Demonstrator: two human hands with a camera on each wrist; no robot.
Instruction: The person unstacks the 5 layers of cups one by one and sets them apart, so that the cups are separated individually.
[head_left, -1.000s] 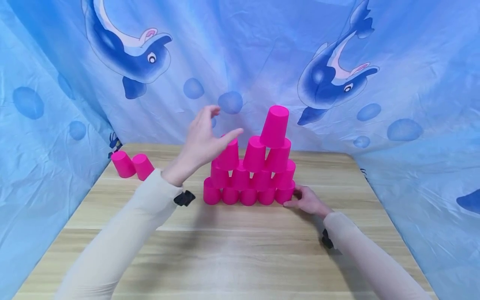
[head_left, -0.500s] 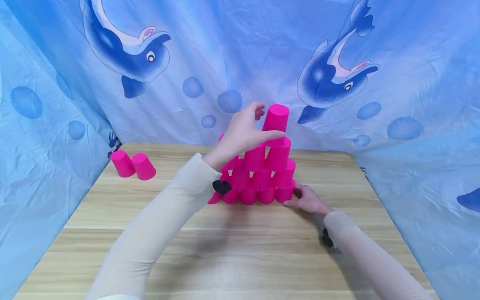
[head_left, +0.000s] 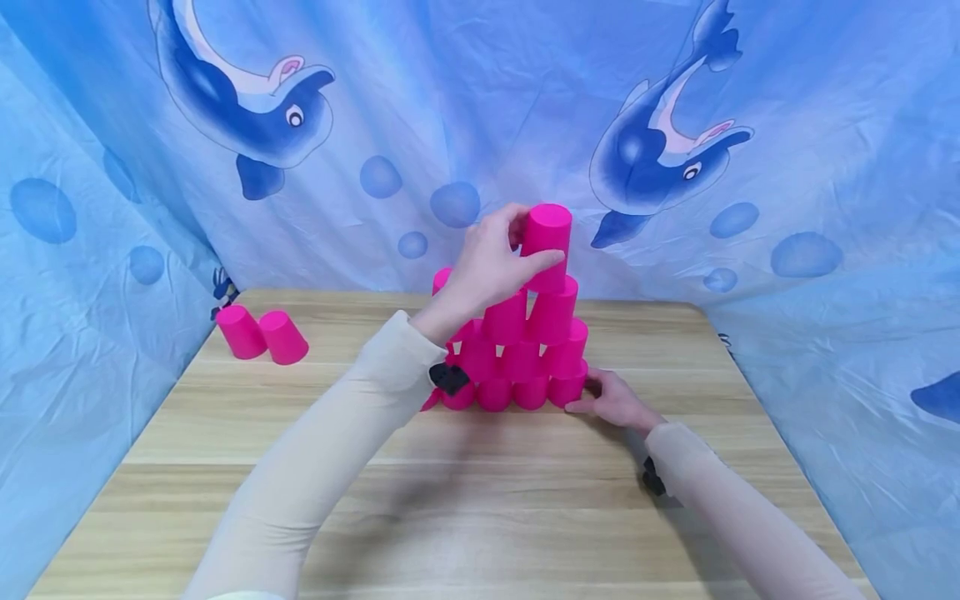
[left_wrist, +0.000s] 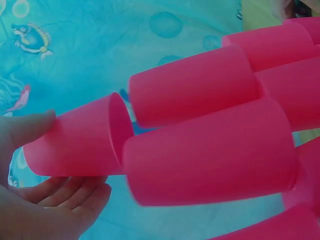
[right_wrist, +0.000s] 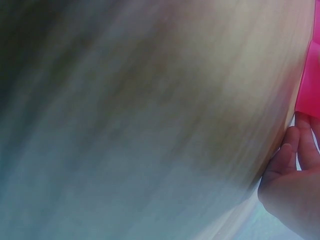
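Note:
A pink cup (head_left: 550, 225) stands upside down at the top of a stack of pink cups (head_left: 501, 321). My left hand (head_left: 491, 258) holds this top cup from the left, thumb across its near side and fingers on the other side. In the left wrist view, the held cup (left_wrist: 80, 140) has its rim up against two cups of the row below. My right hand (head_left: 617, 402) rests against the right end cup (head_left: 567, 390) of the bottom row. In the right wrist view, the fingertips (right_wrist: 303, 122) touch the edge of a pink cup (right_wrist: 309, 82).
Two more pink cups (head_left: 283, 337) stand upside down side by side at the table's far left. The wooden table (head_left: 480, 517) is backed by a blue curtain (head_left: 480, 100) printed with dolphins. My left forearm hides the stack's lower left part.
My left hand has moved right, from beside the stack's upper left to the top cup, and has taken hold of it. That cup now stands straighter. The right hand stays put.

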